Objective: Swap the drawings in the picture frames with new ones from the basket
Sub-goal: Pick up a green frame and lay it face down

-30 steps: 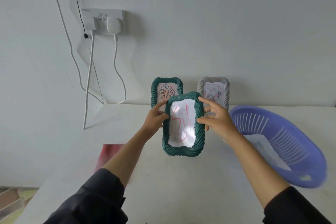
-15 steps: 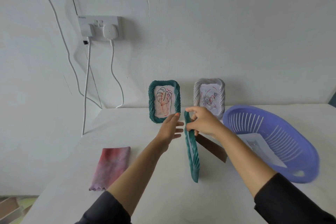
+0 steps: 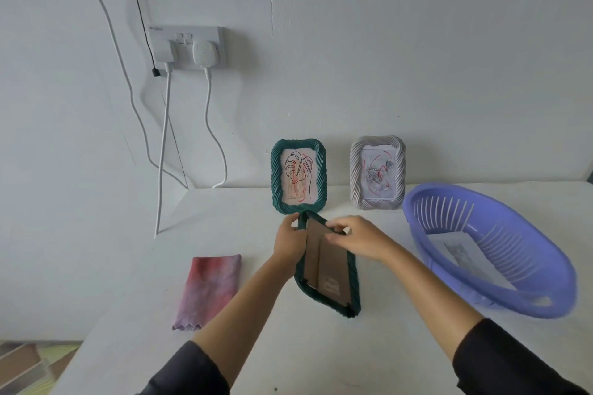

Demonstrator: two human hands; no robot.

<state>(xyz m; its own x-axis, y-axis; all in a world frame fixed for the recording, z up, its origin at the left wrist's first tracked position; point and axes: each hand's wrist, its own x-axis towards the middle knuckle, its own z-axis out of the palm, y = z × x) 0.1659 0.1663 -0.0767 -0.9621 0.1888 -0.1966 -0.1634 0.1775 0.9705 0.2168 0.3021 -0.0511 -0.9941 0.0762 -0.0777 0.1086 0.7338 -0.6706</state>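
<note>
Left hand [image 3: 288,245] gripped face-down green frame [image 3: 353,289], right hand [image 3: 361,237] pinched its cardboard backing [image 3: 330,261]; hard prying could crease it.

home room: wall socket [image 3: 187,47], picture frames [image 3: 299,176].

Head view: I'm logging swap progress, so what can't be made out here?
Drawing in the held green frame: hidden in the head view, since its cardboard back faces the camera.
What the fingertips of the right hand do at the frame's top: covered by the hand itself.
Sheet in the purple basket: drawing too faint, lower part behind the near wall.
</note>
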